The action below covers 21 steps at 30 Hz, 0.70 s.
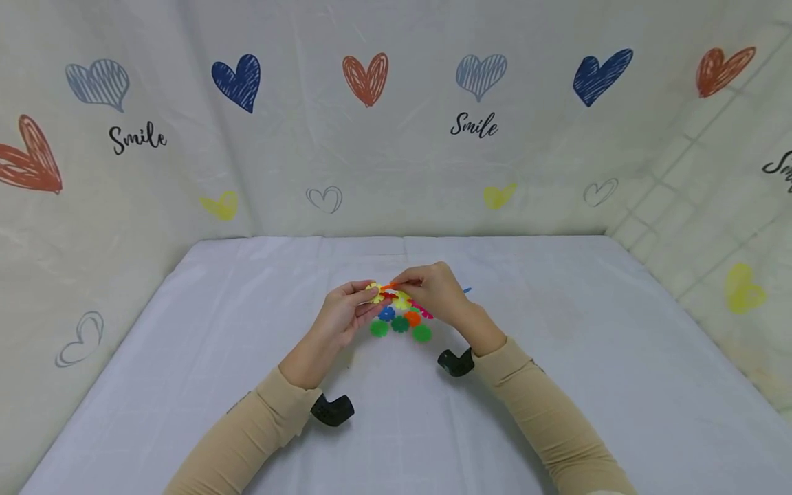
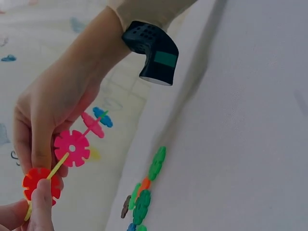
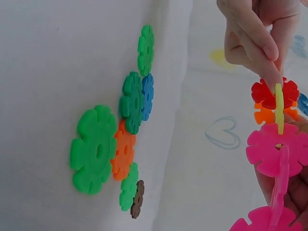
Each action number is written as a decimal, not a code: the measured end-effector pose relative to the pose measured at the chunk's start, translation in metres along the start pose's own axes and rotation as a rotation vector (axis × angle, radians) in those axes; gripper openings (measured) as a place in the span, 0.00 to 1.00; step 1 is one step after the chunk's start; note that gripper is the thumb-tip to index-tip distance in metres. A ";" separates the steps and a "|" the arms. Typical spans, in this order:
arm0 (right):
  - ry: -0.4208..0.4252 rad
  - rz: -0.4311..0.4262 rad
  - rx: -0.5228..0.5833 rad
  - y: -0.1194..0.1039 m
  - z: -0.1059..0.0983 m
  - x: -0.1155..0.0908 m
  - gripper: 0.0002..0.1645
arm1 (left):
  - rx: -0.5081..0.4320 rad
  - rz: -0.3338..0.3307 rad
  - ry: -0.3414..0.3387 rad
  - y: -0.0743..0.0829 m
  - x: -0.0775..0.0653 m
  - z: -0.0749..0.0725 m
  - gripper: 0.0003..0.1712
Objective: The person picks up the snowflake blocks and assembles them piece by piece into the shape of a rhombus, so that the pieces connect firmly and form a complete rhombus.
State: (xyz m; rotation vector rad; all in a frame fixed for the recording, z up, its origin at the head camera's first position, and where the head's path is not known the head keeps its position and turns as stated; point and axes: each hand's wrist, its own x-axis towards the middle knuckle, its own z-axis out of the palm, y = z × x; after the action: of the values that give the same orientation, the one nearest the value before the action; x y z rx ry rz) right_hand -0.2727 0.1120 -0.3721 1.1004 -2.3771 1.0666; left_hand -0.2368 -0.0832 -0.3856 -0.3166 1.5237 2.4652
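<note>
A chain of slotted plastic flower discs is held between both hands above the table. My left hand [image 1: 346,309] pinches the chain's left end, by a yellow disc [image 1: 373,292] and a red disc [image 3: 262,93]. From the right, my right hand [image 1: 436,292] pinches an orange disc [image 1: 390,285] against that end. Pink discs [image 2: 82,153] and a blue disc [image 2: 102,117] trail off past the right hand in the left wrist view. The fingers partly cover the joint between the orange, red and yellow discs.
Loose discs lie on the white-clothed table [image 1: 396,426] below the hands: green [image 1: 379,328], blue [image 1: 386,313], dark green [image 1: 399,324], orange [image 1: 412,318] and brown [image 3: 137,199]. Black wrist cameras [image 1: 333,410] hang beneath both sleeves. A heart-printed cloth [image 1: 421,158] stands behind.
</note>
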 end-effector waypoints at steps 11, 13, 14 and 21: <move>0.015 -0.059 0.004 0.001 0.001 0.001 0.05 | -0.001 -0.017 -0.015 0.002 -0.001 -0.001 0.14; 0.020 -0.069 0.007 0.001 0.002 0.001 0.05 | 0.002 -0.015 -0.017 0.004 -0.001 -0.001 0.13; 0.023 -0.077 0.008 0.001 0.002 0.001 0.05 | 0.004 -0.013 -0.019 0.004 -0.001 -0.002 0.12; 0.042 -0.136 -0.008 0.000 0.004 0.001 0.06 | 0.018 -0.014 -0.018 0.005 0.000 -0.003 0.11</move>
State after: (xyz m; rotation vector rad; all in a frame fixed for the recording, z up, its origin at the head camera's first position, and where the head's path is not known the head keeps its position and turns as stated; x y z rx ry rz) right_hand -0.2734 0.1090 -0.3743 1.2060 -2.2374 1.0228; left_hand -0.2379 -0.0878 -0.3822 -0.2993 1.5303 2.4359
